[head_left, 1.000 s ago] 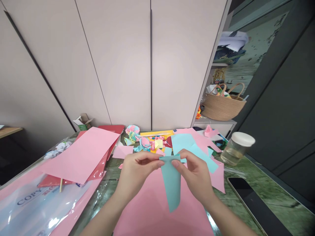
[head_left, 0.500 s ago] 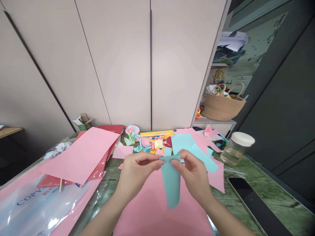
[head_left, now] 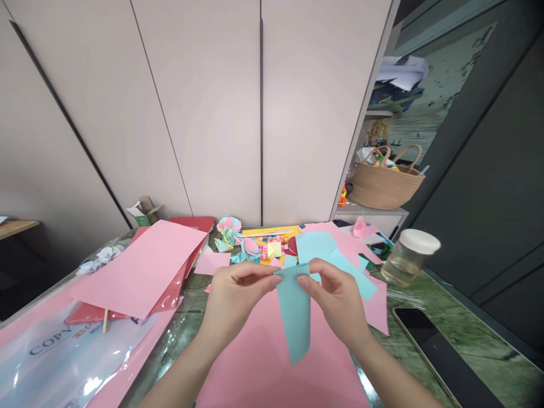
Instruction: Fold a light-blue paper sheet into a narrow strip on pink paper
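A strip of blue-green paper [head_left: 296,317] hangs upright between my hands, folded or curled over at its top edge. My left hand [head_left: 240,294] pinches its upper left corner between thumb and forefinger. At the upper right corner, my right hand [head_left: 335,297] grips it the same way. Below the strip lies a large pink sheet [head_left: 272,362] on the green table. Just beyond my fingers are pale blue paper pieces [head_left: 317,246] and a small yellow paper square [head_left: 274,249].
Pink paper [head_left: 148,266] and a plastic paper packet [head_left: 63,357] lie at left. Crumpled paper flowers [head_left: 229,226] sit at the back. On the right are a lidded jar [head_left: 408,260] of liquid and a phone [head_left: 442,351]. A woven basket [head_left: 386,181] stands on a shelf behind.
The top edge of the blue-green strip, curled open before, now looks flatter and tilts up to the right. Both hands keep their pinch and have barely moved.
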`<state>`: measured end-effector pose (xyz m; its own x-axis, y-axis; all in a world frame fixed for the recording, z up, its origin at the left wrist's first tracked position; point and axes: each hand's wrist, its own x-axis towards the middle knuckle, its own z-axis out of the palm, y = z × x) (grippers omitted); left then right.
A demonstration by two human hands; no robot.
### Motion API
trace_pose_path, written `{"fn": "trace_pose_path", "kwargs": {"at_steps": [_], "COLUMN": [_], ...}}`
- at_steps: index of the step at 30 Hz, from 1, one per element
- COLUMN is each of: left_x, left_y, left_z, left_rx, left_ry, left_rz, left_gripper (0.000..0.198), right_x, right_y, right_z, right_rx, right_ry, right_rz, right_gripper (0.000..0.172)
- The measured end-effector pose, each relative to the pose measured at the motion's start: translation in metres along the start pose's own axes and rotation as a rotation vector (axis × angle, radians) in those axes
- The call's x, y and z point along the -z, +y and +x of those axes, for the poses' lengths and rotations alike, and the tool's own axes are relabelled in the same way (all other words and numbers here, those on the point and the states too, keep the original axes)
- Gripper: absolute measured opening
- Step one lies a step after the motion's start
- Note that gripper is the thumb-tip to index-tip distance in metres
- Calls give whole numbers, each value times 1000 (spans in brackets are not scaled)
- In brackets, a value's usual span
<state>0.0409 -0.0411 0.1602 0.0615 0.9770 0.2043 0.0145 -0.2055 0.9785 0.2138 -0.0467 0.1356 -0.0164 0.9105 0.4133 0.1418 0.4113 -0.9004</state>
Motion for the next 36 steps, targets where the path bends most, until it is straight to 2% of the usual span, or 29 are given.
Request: {"fn": "trace_pose_path", "kwargs": {"at_steps": [10, 13, 19, 25, 27, 30, 36], "left_x": [0, 1, -1, -8, -10, -12, -18], "left_y": [-4, -6, -8, -6, -5, -4, -9], "left_z": [1, 3, 5, 6, 6, 4, 1], "left_rx": [6, 2, -51, -28, -15, -4, -10], "left_ry": [12, -77, -325, -402, -401, -316, -166], "left_rz": [-6, -56, -63, 46, 51, 65, 73], "left_gripper": [8, 11, 21, 27, 26, 20, 8], "right_x": [-1, -1, 1, 2, 1, 0, -7], "right_y": [0, 0, 0, 3, 3, 2, 1], "right_z": [-1, 1, 5, 7, 6, 5, 0], "right_rx": [-8, -48, -106, -111, -108, -98, -75], "right_ry": [28, 35, 63, 110, 116, 100, -35], "right_rz": [-2, 19, 84, 89, 92, 111, 134], "right_gripper": [17, 20, 23, 23, 23, 23, 19]}}
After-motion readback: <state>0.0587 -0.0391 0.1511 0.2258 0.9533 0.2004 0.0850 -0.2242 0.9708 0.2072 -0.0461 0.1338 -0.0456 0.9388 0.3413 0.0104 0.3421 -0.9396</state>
